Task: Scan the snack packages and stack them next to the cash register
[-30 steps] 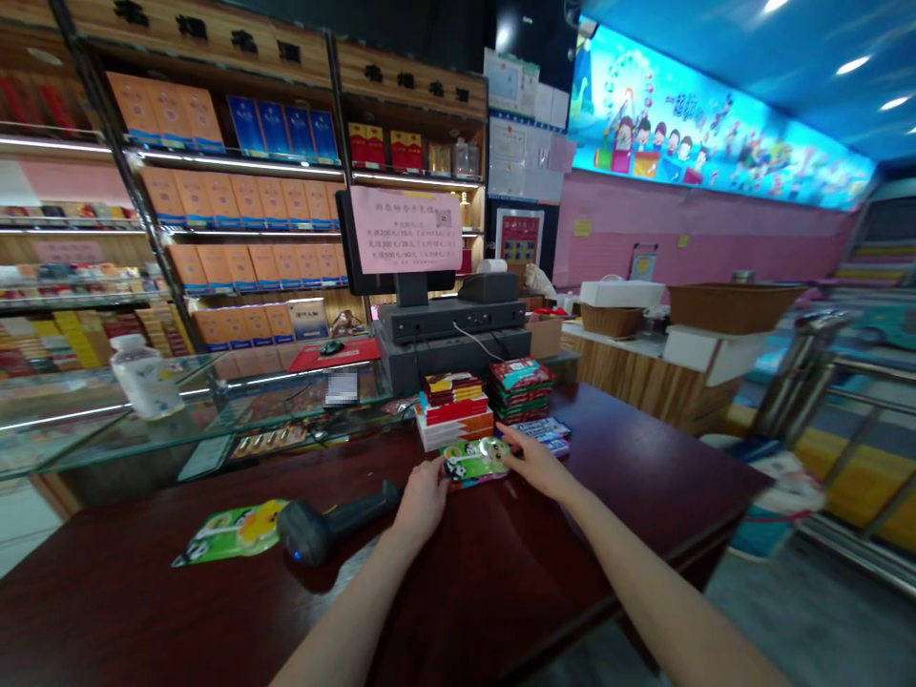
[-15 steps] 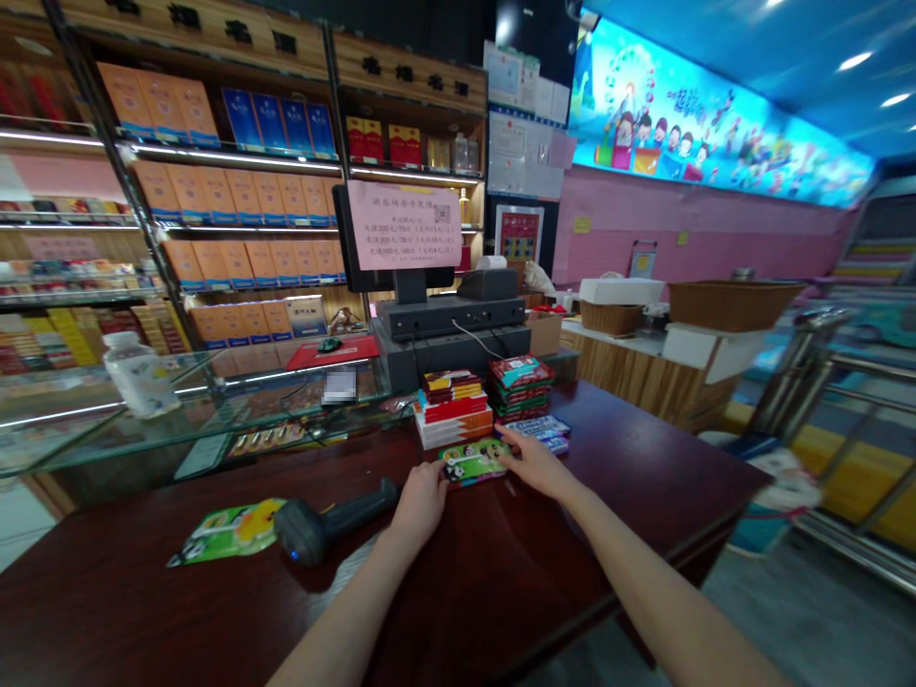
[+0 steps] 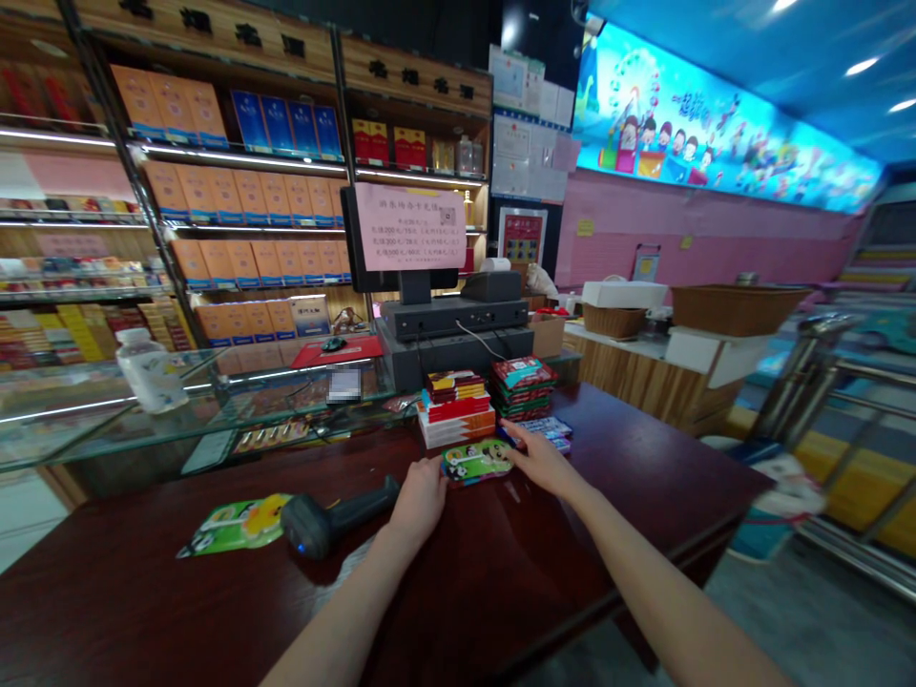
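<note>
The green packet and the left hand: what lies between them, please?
A black barcode scanner lies between the green packet and left hand, in the head view.

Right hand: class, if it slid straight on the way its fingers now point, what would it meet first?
Probably the stack of red and white packets, just beyond the fingertips of the right hand; the panda-printed packet lies beside that line, though depth is hard to judge.

In front of you, the packet [image 3: 476, 462] looks like glossy plastic, the counter [image 3: 215, 611] polished dark wood, the scanner [image 3: 319, 520] matt black plastic, the display case [image 3: 86, 405] smooth glass, and the sign [image 3: 405, 227] plain paper.
</note>
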Demonstrator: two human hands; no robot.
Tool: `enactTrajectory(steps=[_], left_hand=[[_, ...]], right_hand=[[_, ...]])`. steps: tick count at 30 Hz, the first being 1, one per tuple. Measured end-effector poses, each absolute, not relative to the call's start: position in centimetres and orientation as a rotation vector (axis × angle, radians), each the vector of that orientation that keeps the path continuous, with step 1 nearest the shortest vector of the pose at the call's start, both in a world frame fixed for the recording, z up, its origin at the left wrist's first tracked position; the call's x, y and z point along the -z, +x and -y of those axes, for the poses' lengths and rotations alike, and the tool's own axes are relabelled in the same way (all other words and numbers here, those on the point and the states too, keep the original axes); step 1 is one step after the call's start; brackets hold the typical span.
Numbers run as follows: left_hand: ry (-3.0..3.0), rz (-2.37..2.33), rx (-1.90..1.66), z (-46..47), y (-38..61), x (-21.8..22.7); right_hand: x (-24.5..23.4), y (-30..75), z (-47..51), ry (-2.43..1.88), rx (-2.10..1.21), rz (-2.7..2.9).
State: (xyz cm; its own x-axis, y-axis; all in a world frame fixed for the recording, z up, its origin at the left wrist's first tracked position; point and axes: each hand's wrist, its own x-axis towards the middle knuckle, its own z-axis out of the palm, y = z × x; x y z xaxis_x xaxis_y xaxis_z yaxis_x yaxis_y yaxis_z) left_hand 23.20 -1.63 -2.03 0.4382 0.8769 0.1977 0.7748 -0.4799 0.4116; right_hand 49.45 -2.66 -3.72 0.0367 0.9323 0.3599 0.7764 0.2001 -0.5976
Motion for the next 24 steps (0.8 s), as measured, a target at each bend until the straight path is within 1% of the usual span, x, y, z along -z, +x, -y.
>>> enactTrajectory(steps=[9, 13, 24], left_hand=[[2.549, -1.52, -0.571, 3.0, 21.3, -0.9], [2.629, -1.573, -0.637, 3.1, 19.6, -1.4], [2.578, -1.788, -0.74, 2.7, 11.9, -3.0]], right_hand=[[2.0, 47.2, 3.0, -1.586, -0.155, 1.753], [1.5, 45.4, 3.2, -1.579, -0.156, 1.77], [0.6, 38.7, 1.9, -1.474, -0.221, 1.894]])
